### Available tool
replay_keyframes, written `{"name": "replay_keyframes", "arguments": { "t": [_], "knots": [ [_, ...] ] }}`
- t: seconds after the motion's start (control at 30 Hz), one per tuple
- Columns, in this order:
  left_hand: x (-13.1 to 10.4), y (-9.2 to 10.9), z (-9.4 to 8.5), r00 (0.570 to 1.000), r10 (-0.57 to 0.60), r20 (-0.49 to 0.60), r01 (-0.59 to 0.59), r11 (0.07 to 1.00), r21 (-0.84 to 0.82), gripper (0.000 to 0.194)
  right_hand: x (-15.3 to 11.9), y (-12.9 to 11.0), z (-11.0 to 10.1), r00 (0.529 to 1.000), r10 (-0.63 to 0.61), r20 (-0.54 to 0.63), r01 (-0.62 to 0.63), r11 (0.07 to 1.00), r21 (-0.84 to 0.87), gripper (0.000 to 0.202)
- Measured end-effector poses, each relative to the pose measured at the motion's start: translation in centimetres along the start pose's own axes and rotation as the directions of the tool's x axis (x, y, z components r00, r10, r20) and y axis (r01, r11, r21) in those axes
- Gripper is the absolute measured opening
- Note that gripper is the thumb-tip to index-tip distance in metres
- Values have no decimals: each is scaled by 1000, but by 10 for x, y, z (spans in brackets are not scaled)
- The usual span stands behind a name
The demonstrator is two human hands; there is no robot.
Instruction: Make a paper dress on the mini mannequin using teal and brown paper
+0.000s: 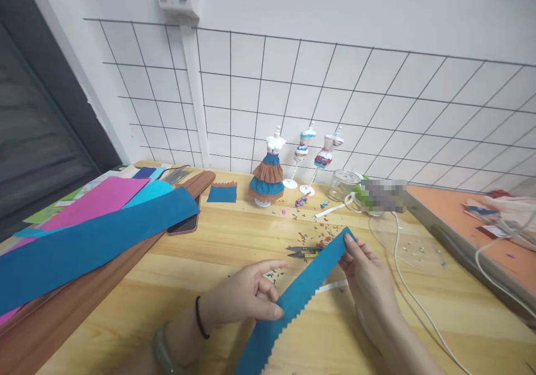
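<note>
Blue strip, 1, lower centre; hands, 2: left grip and right grip pinching it; mannequins, 3, centre.

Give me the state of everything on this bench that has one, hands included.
Left hand: thumb pressed on the blue strip
Right hand: pinching the strip's upper end
Blue strip: one long edge zigzag-cut
Snips: lying down, blades apart
Phone: partly covered by fabric
Left dress form: upright, tiered skirt on
Middle dress form: upright, skirtless
Glass jar: upright, lid unclear
</note>
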State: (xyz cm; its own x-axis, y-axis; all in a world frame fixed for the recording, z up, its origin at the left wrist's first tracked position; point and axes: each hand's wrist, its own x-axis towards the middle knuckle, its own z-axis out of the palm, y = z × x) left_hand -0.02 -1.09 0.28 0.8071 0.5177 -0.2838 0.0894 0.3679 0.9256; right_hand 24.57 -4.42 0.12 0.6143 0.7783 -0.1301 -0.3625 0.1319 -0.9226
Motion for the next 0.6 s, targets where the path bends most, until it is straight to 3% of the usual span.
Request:
{"name": "replay_keyframes", "arguments": {
  "t": [0.3, 0.43, 0.6],
  "knots": [
    [0, 6, -14, 995, 19, -103, -7, 994, 110, 85, 33, -2, -26, 988, -103, -112, 100, 995, -25, 12],
    [0, 6, -16, 988, 17, -154, 8, 987, 160, 78, 42, -3, -34, 981, -119, -150, 110, 992, -63, 22],
    [1, 9, -15, 958, 13, -288, 59, 969, 240, 85, 50, -2, -42, 966, -144, -213, 126, 987, -95, 26]
  ]
}}
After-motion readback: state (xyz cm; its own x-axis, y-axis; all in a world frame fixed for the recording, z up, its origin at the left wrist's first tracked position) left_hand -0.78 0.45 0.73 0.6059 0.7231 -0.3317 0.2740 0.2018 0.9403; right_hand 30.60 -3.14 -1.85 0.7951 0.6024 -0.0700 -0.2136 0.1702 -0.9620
